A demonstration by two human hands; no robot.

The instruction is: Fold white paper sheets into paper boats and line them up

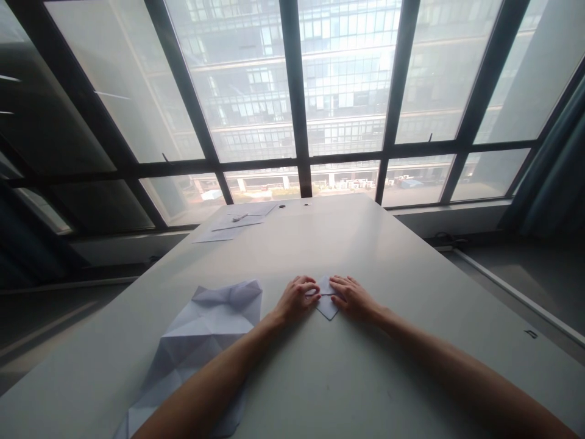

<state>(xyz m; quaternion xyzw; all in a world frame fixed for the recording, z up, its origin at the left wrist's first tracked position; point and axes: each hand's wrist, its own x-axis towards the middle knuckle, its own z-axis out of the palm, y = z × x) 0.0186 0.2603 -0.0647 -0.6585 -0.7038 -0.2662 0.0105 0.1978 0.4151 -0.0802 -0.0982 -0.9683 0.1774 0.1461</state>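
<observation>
- The person sits at a pale table (411, 262) facing a tall window (347, 91), with both bare forearms reaching out toward 12 o'clock.
- The small folded paper (327, 308) lies flat near the middle of the table, between the two hands, with its lower corner pointing to 6 o'clock.
- The left hand (297, 299) rests on the paper's 9 o'clock side. Its fingers are close together and slightly curled, with the tips pressing down. It grips nothing and only pins the paper to the table.
- The right hand (353, 297) mirrors it on the 3 o'clock side, fingers narrow and low, with the tips on the paper's upper part.
- The fingertips of the two hands nearly meet over the top of the paper. I cannot tell whether a flap lies under them.
- A big creased sheet (205, 341) lies at 8 o'clock from the small paper. It is apart from it, and the left forearm crosses over its near edge.
- Flat sheets (237, 224) lie far off at 11 o'clock. Something small sits on them, too small to make out.
- The work in hand looks like pressing a fold flat. To do it well, I would check that the edges line up before pressing hard.
- One hand should stay put as an anchor while the other runs its fingertips along the crease from the middle outward.
- The left forearm should stay light on the big sheet so that it does not drag it.
</observation>
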